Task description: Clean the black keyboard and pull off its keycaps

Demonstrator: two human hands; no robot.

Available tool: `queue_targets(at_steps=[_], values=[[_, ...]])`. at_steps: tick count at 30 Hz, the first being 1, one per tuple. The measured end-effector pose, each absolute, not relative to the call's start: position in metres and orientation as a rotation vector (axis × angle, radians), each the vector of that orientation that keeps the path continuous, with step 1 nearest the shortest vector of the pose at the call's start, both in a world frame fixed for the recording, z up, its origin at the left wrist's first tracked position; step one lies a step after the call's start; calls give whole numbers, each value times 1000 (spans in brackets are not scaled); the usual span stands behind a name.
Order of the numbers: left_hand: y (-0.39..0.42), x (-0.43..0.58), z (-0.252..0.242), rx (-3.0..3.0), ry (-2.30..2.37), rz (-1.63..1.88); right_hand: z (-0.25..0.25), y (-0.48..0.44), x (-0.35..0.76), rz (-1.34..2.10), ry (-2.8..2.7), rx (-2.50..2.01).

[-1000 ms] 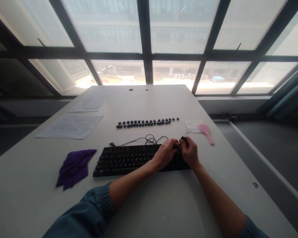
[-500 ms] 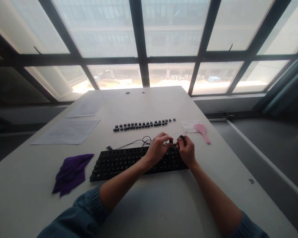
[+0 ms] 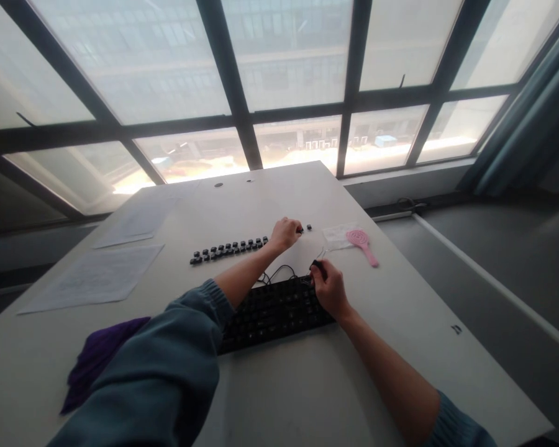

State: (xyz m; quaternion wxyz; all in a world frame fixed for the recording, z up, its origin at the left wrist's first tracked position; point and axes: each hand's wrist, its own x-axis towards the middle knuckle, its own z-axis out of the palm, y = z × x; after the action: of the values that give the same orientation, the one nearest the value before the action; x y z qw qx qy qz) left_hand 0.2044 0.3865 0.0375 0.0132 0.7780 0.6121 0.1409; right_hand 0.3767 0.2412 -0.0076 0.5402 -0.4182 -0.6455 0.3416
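Note:
My left hand (image 3: 286,234) reaches past the keyboard to the right end of the row of loose black keycaps (image 3: 230,249). Its fingers are pinched on a small black keycap (image 3: 300,231). Above the keyboard's back right corner, my right hand (image 3: 330,287) is closed around the black handle of a keycap puller (image 3: 317,266), whose thin wire ends point up and away. The black keyboard (image 3: 274,313) lies below, its left part hidden by my left sleeve. Behind it curls the cable (image 3: 282,268).
A pink hairbrush (image 3: 361,243) lies on a clear plastic bag (image 3: 338,237) at the right. Paper sheets (image 3: 97,279) and a purple cloth (image 3: 95,357) are on the left of the white table (image 3: 279,397). A small dark piece (image 3: 456,329) sits near the right edge.
My left hand has moved from the keyboard's back edge forward to the keycap row. The right hand stays near the keyboard corner with the puller. The view has turned and tilted slightly.

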Motion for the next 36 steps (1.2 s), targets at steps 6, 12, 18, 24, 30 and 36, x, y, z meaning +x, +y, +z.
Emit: queue_targets(at_steps=[6, 12, 18, 24, 30, 36], values=[[393, 204, 28, 2466, 1897, 368, -8, 241, 377, 814, -1570, -996], [391, 201, 24, 2473, 1901, 398, -8, 240, 377, 833, -1561, -984], [382, 197, 30, 2460, 1883, 499, -6, 240, 378, 850, -1554, -982], [352, 187, 56, 2435, 1899, 742, -7, 243, 378, 847, -1427, -993], [274, 197, 74, 2382, 1664, 726, -5, 249, 388, 827, -1422, -1001], [211, 220, 53, 2270, 1578, 663, -7, 247, 392, 810, -1689, -960]])
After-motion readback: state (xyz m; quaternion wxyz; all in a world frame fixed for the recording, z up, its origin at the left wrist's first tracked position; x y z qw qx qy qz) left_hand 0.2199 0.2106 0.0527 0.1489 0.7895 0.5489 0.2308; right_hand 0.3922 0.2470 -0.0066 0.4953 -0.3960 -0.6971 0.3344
